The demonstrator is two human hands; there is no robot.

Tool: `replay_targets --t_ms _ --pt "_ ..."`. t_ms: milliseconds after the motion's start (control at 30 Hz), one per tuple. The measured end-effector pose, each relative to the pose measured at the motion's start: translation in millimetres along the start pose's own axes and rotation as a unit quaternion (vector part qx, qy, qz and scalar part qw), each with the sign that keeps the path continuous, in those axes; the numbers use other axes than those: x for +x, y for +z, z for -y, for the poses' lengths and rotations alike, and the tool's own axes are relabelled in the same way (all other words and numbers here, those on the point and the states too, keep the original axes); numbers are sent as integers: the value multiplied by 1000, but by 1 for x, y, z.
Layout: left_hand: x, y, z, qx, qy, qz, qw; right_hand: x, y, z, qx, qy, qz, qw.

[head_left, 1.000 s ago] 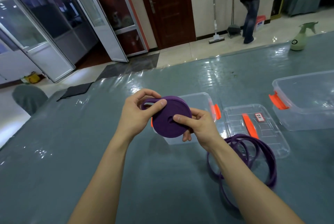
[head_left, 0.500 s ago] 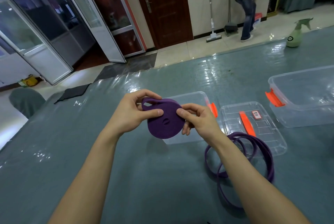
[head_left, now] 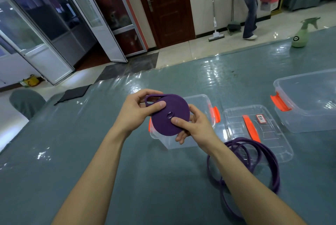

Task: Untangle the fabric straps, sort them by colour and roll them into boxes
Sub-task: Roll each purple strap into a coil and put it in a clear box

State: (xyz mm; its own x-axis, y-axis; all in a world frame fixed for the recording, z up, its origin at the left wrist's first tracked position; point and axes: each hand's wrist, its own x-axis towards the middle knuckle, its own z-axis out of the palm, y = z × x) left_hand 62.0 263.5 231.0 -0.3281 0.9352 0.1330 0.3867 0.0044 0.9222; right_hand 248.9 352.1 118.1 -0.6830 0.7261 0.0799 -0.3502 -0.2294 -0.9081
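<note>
1. Reading the red-edged label [head_left: 261, 118] on the clear lid [head_left: 269, 134] failed: the writing was too small.
2. Left hand [head_left: 135, 110] pinched the purple strap roll [head_left: 169, 115] at its upper left, by the loose outer loop. Right hand [head_left: 196, 126] gripped the lower right, thumb on the face. The roll was held above the small clear box [head_left: 196, 101].
3. Loose purple strap [head_left: 274, 174] lay coiled on the table [head_left: 91, 152], overlapping the lid and partly hidden by the right forearm. Bigger box [head_left: 309, 115] and spray bottle [head_left: 300, 35] sat further right.
4. Versus 0.5 s earlier, the right thumb had slid from rim onto face.
</note>
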Motion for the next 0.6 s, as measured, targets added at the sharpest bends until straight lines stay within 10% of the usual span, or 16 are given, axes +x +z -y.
replay_targets --t_ms 400,600 --pt "13 30 34 -83 -23 -120 989 15 -16 -8 14 18 -58 998" --pt "16 36 52 -58 -47 -47 996 21 -26 -22 29 42 -90 995"
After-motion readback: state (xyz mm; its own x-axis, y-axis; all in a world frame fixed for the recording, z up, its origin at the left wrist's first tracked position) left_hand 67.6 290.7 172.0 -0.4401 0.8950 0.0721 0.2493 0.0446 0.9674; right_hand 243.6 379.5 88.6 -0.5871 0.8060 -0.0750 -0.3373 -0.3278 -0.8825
